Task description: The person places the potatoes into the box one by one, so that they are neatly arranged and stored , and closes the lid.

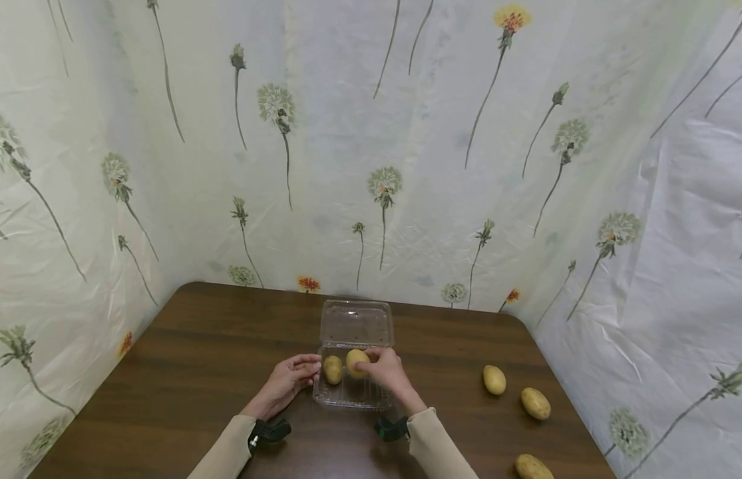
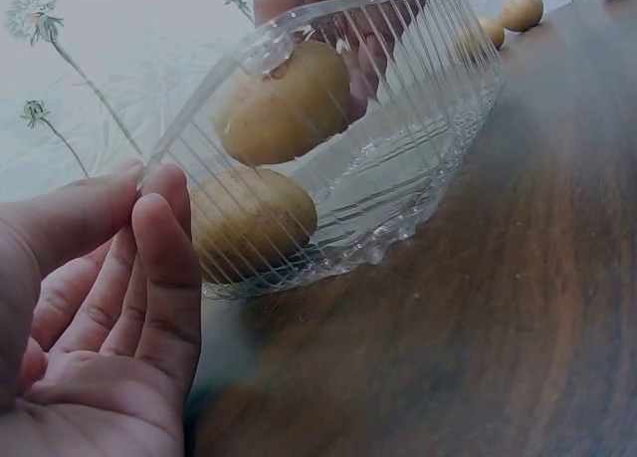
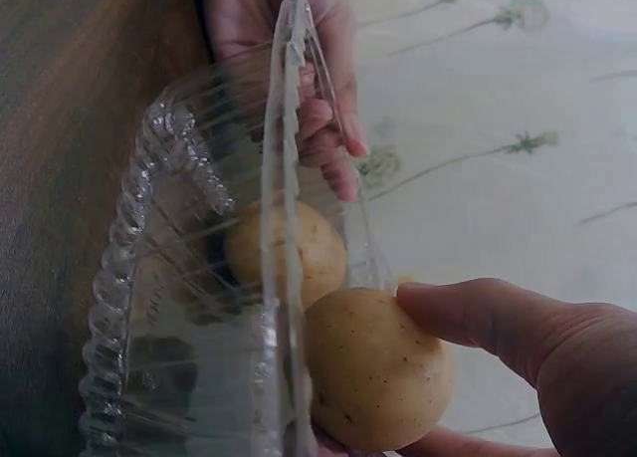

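Observation:
A clear plastic clamshell container [image 1: 354, 399] lies on the table with its lid [image 1: 355, 322] raised at the back. My left hand [image 1: 287, 382] pinches the container's left rim between thumb and fingers, plainly seen in the left wrist view. Inside, on the left, rests one potato [image 1: 333, 370]. My right hand [image 1: 390, 372] grips a second potato [image 1: 357, 363] over the container, just right of the first. In the right wrist view, the thumb [image 3: 478, 313] presses on this held potato [image 3: 373, 367], and the other fingers are mostly hidden behind it.
Three more potatoes are on the right of the brown table [image 1: 227, 332]: one nearer potato [image 1: 494, 380], another potato [image 1: 535, 403] further right, and a third potato [image 1: 532, 467] at the frame's bottom edge. A floral curtain [image 1: 335, 133] hangs behind the table and along its sides.

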`<state>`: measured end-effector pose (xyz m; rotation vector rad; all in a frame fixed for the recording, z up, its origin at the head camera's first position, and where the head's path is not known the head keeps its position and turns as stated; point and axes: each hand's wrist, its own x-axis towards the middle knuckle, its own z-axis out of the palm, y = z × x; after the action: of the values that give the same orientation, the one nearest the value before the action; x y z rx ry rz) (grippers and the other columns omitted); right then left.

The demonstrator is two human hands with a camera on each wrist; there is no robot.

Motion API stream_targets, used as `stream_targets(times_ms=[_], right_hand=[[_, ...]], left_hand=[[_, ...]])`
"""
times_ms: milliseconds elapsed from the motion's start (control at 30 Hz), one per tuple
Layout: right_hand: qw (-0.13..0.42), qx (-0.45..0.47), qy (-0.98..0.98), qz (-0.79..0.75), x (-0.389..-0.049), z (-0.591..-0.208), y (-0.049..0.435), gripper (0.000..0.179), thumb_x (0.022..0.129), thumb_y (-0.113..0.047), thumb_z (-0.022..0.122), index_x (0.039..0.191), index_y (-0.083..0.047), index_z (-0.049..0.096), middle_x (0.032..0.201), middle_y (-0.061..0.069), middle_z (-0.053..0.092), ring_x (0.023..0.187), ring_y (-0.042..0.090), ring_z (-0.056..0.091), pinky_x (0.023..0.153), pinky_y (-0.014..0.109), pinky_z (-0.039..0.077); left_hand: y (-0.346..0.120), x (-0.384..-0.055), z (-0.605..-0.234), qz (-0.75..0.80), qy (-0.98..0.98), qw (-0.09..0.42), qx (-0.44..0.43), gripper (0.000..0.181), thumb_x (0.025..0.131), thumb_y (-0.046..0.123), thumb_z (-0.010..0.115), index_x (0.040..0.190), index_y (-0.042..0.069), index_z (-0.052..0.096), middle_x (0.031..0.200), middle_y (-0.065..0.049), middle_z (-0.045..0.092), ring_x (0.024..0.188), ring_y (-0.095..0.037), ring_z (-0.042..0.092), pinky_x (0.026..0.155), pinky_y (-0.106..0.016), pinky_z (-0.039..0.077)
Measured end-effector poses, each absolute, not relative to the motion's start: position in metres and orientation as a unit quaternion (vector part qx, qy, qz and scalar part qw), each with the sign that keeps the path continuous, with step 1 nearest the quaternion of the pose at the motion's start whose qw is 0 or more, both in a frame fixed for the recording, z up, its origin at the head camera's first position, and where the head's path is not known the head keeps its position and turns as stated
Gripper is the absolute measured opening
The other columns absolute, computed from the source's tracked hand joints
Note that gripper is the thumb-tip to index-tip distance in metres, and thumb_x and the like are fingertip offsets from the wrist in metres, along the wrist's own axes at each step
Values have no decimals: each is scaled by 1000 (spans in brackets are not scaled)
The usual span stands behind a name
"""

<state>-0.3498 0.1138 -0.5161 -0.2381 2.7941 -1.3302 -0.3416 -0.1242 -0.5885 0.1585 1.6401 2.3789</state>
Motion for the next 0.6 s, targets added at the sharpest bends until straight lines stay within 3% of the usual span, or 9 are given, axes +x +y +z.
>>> stream_targets(times_ms=[200,600], right_hand=[[4,-75,909,-409,-351,-524,109,38,75,-26,78,103,-2,72,93,8,71,81,17,60,69,30,49],[12,-65,909,-411,-348,-524,106,38,79,-29,77,105,-2,71,95,9,71,78,17,59,64,29,48]], left_hand=[[-124,-341,-587,816,561,126,60,38,95,7,61,126,-10,51,87,5,70,75,-5,63,67,-18,50],[-126,-339,-584,823,549,136,56,41,95,6,60,129,-12,48,87,5,70,74,-4,64,68,-18,51]])
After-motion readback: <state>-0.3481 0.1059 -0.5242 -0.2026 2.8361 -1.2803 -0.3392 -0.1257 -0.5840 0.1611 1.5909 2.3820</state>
